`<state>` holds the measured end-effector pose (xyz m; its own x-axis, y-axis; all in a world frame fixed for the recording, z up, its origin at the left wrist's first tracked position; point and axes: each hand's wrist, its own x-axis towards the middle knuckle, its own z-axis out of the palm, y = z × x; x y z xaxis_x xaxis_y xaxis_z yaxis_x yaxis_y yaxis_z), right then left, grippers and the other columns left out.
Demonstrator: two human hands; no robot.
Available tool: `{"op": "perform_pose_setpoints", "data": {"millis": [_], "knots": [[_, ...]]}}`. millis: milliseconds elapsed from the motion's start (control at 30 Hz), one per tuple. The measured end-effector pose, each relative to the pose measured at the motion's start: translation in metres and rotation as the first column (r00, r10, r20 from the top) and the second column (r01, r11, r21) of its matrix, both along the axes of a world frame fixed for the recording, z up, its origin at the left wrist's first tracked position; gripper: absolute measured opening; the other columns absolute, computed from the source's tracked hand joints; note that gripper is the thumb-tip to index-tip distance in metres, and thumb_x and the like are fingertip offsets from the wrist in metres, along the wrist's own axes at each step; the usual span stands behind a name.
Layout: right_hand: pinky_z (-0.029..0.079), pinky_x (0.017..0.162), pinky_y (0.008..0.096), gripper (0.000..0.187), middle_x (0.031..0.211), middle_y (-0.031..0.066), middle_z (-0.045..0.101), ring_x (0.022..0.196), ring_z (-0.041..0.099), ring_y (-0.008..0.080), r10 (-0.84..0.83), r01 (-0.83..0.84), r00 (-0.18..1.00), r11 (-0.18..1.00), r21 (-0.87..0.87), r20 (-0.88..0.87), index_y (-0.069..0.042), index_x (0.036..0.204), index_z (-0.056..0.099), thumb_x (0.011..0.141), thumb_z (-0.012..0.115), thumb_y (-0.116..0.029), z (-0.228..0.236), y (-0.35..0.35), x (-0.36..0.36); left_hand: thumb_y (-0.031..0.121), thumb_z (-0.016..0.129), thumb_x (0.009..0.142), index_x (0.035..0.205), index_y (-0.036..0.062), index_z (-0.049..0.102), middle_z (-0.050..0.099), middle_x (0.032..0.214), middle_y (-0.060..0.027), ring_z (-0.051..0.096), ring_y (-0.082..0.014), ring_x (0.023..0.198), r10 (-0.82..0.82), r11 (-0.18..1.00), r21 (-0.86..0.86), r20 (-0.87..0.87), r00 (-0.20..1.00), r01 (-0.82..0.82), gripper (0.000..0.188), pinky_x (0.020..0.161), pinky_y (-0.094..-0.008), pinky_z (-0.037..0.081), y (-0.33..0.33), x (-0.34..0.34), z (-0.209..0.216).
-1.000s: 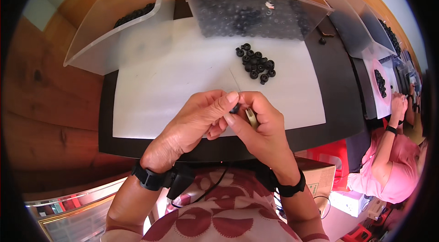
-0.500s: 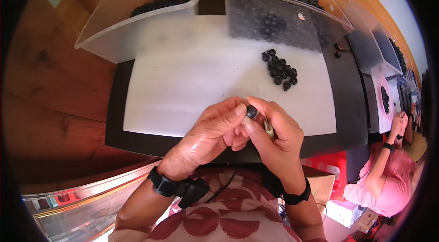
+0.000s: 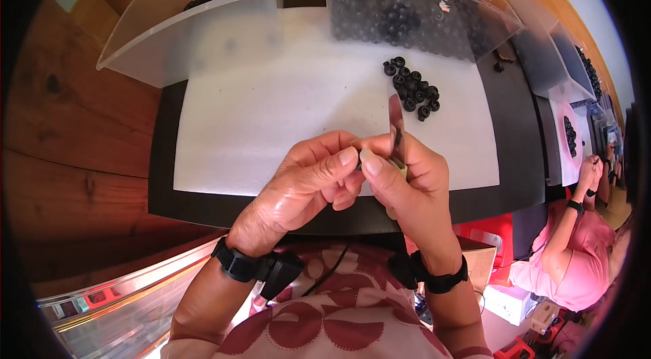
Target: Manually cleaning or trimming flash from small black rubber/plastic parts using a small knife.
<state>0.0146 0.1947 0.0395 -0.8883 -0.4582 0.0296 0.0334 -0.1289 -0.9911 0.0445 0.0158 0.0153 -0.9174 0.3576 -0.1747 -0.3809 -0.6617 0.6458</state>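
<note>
My left hand (image 3: 308, 179) is closed, with thumb and fingers pinching a small black round part (image 3: 359, 159), most of which they hide. Pressed up beside it is the thumb of my right hand (image 3: 422, 189). That hand is closed around a small knife (image 3: 397, 125), its flat blade pointing up and away from me and its pale handle mostly covered by the palm. Both hands are over the near edge of a white sheet (image 3: 251, 121). Beyond the blade, toward the right, lies a loose cluster of black round parts (image 3: 413, 91).
A clear plastic bin (image 3: 196, 40) at the far left holds some black parts. Another clear bin (image 3: 413, 13), fuller, stands behind the cluster. The sheet lies on a dark table (image 3: 519, 148). To the right, a person in pink (image 3: 576, 243) works beside further bins.
The knife has turned, so its blade now shows broad side on instead of as a thin edge. The black part is now more covered by my fingers. The view has shifted slightly.
</note>
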Motion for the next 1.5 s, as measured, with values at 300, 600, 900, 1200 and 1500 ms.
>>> {"op": "perform_pose_setpoints", "data": {"millis": [300, 600, 900, 1200, 1500], "knots": [[0.042, 0.065, 0.0212, 0.026, 0.084, -0.0023, 0.056, 0.076, 0.047, 0.0047, -0.091, 0.096, 0.994, 0.989, 0.114, -0.056, 0.001, 0.112, 0.059, 0.101, 0.066, -0.022, -0.007, 0.009, 0.0, 0.022, 0.066, 0.1, 0.116, -0.0025, 0.059, 0.053, 0.077, 0.0001, 0.045, -0.0068, 0.062, 0.122, 0.993, -0.014, 0.035, 0.992, -0.121, 0.031, 0.055, -0.0239, 0.035, -0.002, -0.009, -0.004], [0.041, 0.065, 0.0217, 0.021, 0.082, -0.0016, 0.055, 0.075, 0.047, 0.0049, -0.046, 0.062, 0.987, 0.993, 0.096, -0.156, 0.0, 0.105, 0.057, 0.1, 0.067, -0.018, -0.016, -0.007, -0.015, 0.023, 0.064, 0.102, 0.113, -0.0007, 0.063, 0.051, 0.078, 0.0016, 0.041, -0.0069, 0.066, 0.04, 0.997, 0.069, 0.011, 0.999, -0.041, 0.026, 0.058, -0.024, 0.035, -0.007, -0.009, -0.016], [0.044, 0.066, 0.0242, 0.024, 0.084, 0.0017, 0.057, 0.075, 0.049, 0.0073, -0.032, 0.034, 0.999, 0.993, 0.109, -0.022, 0.001, 0.111, 0.052, 0.104, 0.059, -0.021, -0.009, 0.005, 0.0, 0.027, 0.063, 0.102, 0.109, -0.0003, 0.062, 0.052, 0.079, 0.0002, 0.042, -0.0077, 0.062, 0.068, 0.992, 0.108, 0.036, 0.997, -0.072, 0.028, 0.054, -0.0239, 0.035, -0.008, -0.009, -0.021], [0.049, 0.058, 0.0328, 0.02, 0.085, 0.0136, 0.066, 0.062, 0.064, 0.0249, 0.082, 0.057, 0.931, 0.929, 0.365, -0.354, -0.001, 0.112, 0.048, 0.101, 0.06, -0.011, -0.011, 0.009, 0.014, 0.023, 0.063, 0.103, 0.115, -0.0014, 0.058, 0.058, 0.081, -0.0022, 0.051, -0.0086, 0.065, 0.126, 0.972, 0.193, 0.068, 0.99, -0.137, 0.028, 0.057, -0.0231, 0.038, -0.009, -0.006, -0.03], [0.052, 0.058, 0.0347, 0.021, 0.088, 0.0133, 0.069, 0.065, 0.068, 0.0274, 0.081, 0.093, 0.917, 0.908, 0.408, -0.391, -0.001, 0.11, 0.049, 0.098, 0.065, -0.008, -0.011, 0.009, 0.011, 0.028, 0.067, 0.099, 0.105, -0.0019, 0.057, 0.053, 0.072, -0.0006, 0.047, -0.0068, 0.058, 0.143, 0.982, 0.116, 0.073, 0.987, -0.151, 0.032, 0.05, -0.0228, 0.036, -0.005, -0.006, -0.023]]}}
